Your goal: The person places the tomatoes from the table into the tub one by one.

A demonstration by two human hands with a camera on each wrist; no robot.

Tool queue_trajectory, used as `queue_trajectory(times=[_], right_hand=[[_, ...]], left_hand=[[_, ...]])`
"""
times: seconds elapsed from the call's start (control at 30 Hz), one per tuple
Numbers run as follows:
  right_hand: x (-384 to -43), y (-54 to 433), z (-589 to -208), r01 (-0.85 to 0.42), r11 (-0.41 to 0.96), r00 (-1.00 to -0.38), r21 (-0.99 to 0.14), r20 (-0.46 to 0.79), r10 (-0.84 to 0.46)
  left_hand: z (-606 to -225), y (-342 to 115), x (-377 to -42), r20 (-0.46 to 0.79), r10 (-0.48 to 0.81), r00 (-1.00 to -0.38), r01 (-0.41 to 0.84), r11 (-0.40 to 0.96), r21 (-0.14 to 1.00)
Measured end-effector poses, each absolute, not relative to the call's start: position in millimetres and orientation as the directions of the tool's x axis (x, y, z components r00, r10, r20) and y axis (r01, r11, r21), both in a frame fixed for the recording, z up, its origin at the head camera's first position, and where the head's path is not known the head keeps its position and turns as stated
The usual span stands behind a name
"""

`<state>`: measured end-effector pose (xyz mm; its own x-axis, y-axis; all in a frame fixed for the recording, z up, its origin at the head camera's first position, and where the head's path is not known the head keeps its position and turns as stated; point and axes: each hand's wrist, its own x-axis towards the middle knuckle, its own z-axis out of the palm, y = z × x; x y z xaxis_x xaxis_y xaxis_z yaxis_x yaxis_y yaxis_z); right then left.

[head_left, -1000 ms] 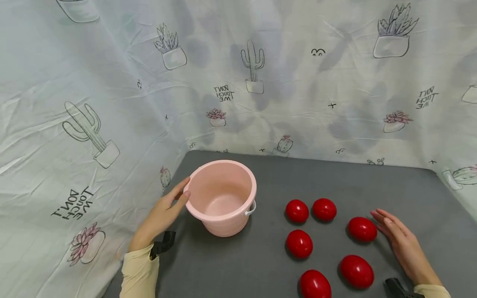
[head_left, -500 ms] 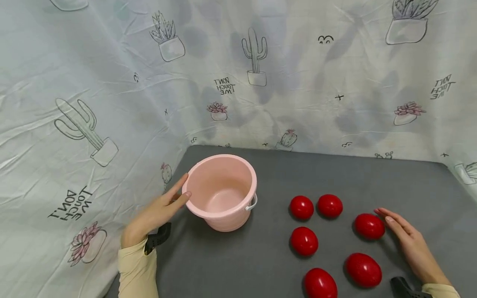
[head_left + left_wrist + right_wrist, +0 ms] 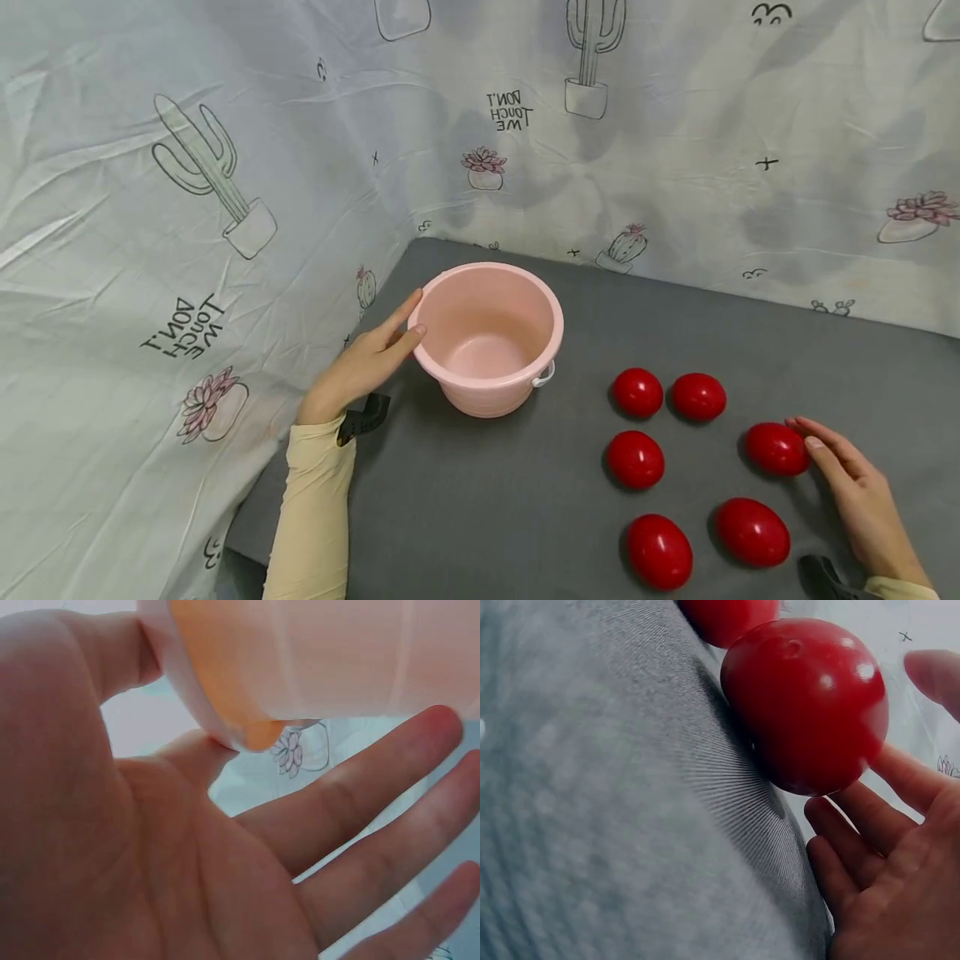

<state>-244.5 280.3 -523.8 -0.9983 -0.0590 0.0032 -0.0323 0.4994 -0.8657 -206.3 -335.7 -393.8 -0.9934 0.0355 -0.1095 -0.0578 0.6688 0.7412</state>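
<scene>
A pale pink bucket (image 3: 487, 402) with a white handle stands upright on the grey table, left of centre. My left hand (image 3: 367, 364) holds its rim on the left side, with the thumb over the edge; in the left wrist view the lower fingers (image 3: 360, 795) stretch out beside the bucket wall. At the right, my right hand (image 3: 862, 492) is beside a glossy red egg-shaped ball (image 3: 777, 449), its fingertips at the far right side of it. The right wrist view shows fingers behind this ball (image 3: 806, 705) and the thumb (image 3: 934, 675) apart from it.
More red egg-shaped balls lie between bucket and right hand: one nearer the front (image 3: 752, 532), one at the front left (image 3: 660, 552), one mid-left (image 3: 635, 460) and two behind (image 3: 637, 392). A white patterned curtain (image 3: 675, 167) hangs along the back and left.
The head view has tilted down and turned left, shifting everything in it. My right hand has come closer to the nearest red ball. My left hand stays on the bucket rim.
</scene>
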Motion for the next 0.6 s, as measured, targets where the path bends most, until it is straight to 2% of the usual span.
queue_trajectory(times=[0.27,0.37,0.6], right_hand=[[-245,282,-518,0.121,0.693,-0.984,-0.711,-0.179,-0.012],[-244,284,-514,0.112,0.709,-0.979,-0.696,-0.198,-0.04],[-243,268,-512,0.037,0.704,-0.984,-0.709,-0.151,-0.1]], left_hand=[[-389,-328,-214,-0.114,0.06,-0.992,-0.046,0.661,0.749],[-391,-325,-215,-0.118,0.066,-0.991,-0.047,0.654,0.755],[-398,-330,-201,-0.116,0.019,-0.993,-0.072,0.68,0.73]])
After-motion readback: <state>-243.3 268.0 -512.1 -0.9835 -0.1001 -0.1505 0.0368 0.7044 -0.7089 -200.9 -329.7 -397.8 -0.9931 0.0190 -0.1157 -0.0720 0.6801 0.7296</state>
